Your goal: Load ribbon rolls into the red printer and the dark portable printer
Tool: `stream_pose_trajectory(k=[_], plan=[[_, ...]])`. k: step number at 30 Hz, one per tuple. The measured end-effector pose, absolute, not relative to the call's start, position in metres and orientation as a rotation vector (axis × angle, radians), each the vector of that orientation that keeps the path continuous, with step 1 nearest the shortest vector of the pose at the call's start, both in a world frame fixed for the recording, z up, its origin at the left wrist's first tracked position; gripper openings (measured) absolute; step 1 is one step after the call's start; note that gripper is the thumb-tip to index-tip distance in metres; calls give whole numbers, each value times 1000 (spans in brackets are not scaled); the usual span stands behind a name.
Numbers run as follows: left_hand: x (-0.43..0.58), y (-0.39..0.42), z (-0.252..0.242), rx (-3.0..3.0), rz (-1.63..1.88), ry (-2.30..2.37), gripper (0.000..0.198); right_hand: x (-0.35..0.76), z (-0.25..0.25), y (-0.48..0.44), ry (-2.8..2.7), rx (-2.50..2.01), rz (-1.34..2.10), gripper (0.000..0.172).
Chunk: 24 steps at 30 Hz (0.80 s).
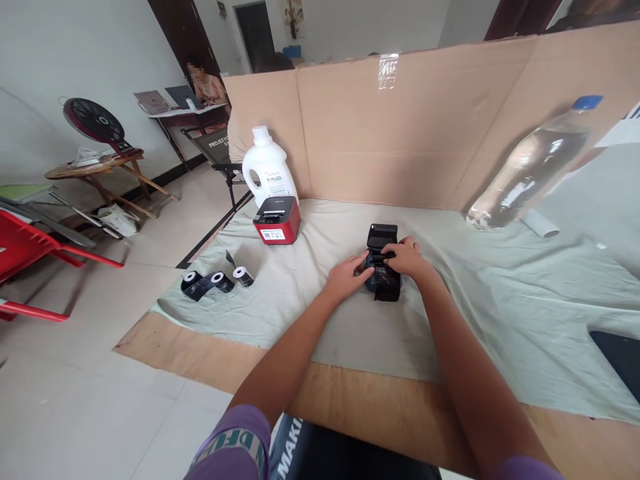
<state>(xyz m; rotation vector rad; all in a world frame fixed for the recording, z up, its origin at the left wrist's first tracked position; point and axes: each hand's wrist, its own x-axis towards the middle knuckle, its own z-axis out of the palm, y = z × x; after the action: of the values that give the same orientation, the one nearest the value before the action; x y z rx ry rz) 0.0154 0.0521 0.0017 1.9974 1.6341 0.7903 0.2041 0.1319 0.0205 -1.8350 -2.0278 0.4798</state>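
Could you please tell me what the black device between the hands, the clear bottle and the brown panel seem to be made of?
Black device: probably hard plastic, fairly glossy, judging by its bright highlights.
Clear bottle: likely plastic, smooth and shiny, see-through with reflections.
Brown panel: apparently cardboard, matt, with straight fold creases.

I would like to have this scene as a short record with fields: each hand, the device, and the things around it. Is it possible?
Left hand: at the left side of the black device
Right hand: fingers on the device's upper part
Device: flap raised; dark strip extends toward the person
Left of device: three dark rolls; red-and-black box before a white jug
Right of device: clear bottle, blue cap on
Surface: pale green cloth
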Motion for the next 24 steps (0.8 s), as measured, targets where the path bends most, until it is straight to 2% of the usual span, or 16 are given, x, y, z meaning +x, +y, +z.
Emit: stream_pose_trajectory(k=[5,12,16,21,24], plan=[[15,52,3,2005,783,1633,57,200,44,120,-2088,-1904,392,34],[14,53,2,2014,791,1629,55,212,71,120,-1979,-1609,604,26],[14,53,3,2018,801,1593,52,214,84,115,-1559,-1357,978,19],[12,50,5,1993,841,1558,57,189,103,91,-1249,-1112,1440,41],[13,49,7,1976,737,1598,55,151,102,72,-1377,-1153,1557,44]])
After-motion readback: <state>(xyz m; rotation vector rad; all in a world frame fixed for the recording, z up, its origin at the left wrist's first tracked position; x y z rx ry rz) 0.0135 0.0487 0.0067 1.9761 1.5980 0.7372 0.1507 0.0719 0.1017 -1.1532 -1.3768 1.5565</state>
